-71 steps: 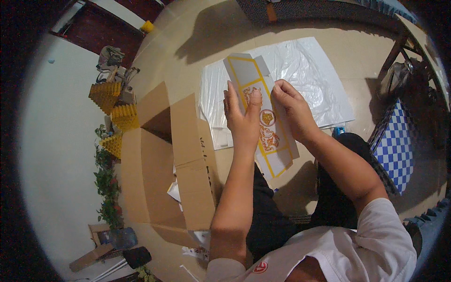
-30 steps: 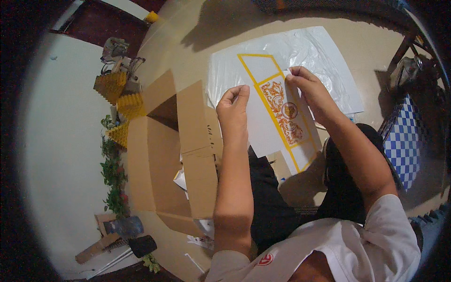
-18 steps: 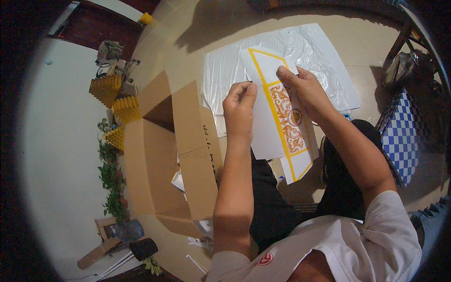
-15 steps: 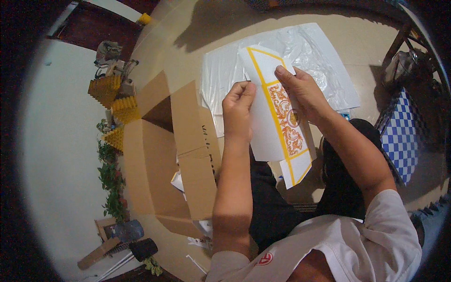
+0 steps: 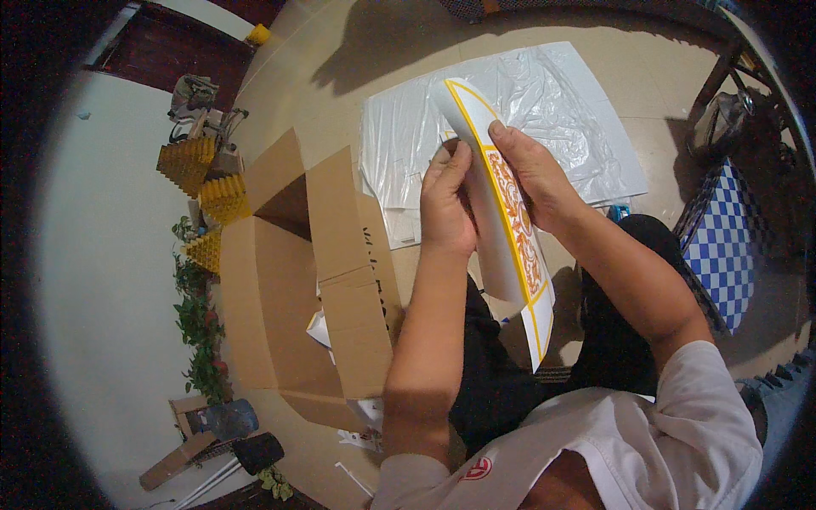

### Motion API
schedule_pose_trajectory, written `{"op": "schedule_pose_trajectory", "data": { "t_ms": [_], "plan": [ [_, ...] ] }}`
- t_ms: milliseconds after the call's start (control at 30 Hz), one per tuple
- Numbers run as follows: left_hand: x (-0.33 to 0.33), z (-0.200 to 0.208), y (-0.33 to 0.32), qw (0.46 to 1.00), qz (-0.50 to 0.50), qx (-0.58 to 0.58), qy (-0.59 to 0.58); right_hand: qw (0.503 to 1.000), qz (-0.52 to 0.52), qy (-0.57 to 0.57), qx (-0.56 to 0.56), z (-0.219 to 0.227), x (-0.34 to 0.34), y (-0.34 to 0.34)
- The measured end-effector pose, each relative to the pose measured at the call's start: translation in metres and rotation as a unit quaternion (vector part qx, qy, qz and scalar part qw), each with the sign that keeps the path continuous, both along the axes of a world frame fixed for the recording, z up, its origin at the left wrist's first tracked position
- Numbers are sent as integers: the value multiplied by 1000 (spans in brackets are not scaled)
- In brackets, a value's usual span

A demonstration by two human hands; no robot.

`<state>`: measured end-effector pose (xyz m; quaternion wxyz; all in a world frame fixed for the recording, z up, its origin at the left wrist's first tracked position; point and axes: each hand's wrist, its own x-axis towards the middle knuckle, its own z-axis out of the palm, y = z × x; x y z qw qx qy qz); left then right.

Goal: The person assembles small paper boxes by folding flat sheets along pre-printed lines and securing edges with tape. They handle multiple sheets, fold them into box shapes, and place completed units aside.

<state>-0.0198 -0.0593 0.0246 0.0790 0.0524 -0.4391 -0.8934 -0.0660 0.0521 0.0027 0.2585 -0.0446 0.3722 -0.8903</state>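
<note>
Between my hands is a white printed card sheet (image 5: 512, 204) with yellow border lines and an orange ornamental pattern, bent lengthwise along a yellow line. My left hand (image 5: 449, 191) grips its plain white side, thumb on top and fingers partly hidden behind it. On the opposite edge my right hand (image 5: 533, 174) holds the sheet, thumb near the top of the pattern. The sheet's pointed lower end hangs over my lap. Beyond it, a crinkled clear plastic sheet (image 5: 544, 110) lies over a large white sheet on the floor.
An open cardboard box (image 5: 289, 331) stands to my left with white pieces inside. Yellow ridged stacks (image 5: 187, 163) and green plants (image 5: 200, 327) line the wall. Blue-and-white checkered material (image 5: 722, 255) is at the right, below a dark-framed stand (image 5: 722, 93).
The card sheet has turned more edge-on and bends further along its yellow line. My left hand has shifted slightly right, its fingers moving behind the sheet.
</note>
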Motion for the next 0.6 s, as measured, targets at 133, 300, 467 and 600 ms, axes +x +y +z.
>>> {"op": "schedule_pose_trajectory", "data": {
  "t_ms": [133, 300, 467, 600],
  "plan": [
    [-10, -11, 3, 912, 202, -350, 74, 997, -66, 19, 41, 11, -2, -2],
    [-4, 13, 21, 921, 127, -363, 57, 989, -137, 12, 56, 10, -4, -4],
    [-2, 6, 28, 947, 120, -283, 97, 966, -208, 138, 75, 6, -2, -8],
    [-6, -2, 18, 914, 118, -385, 56, 957, -200, 184, 100, 7, 3, -8]
  ]
}}
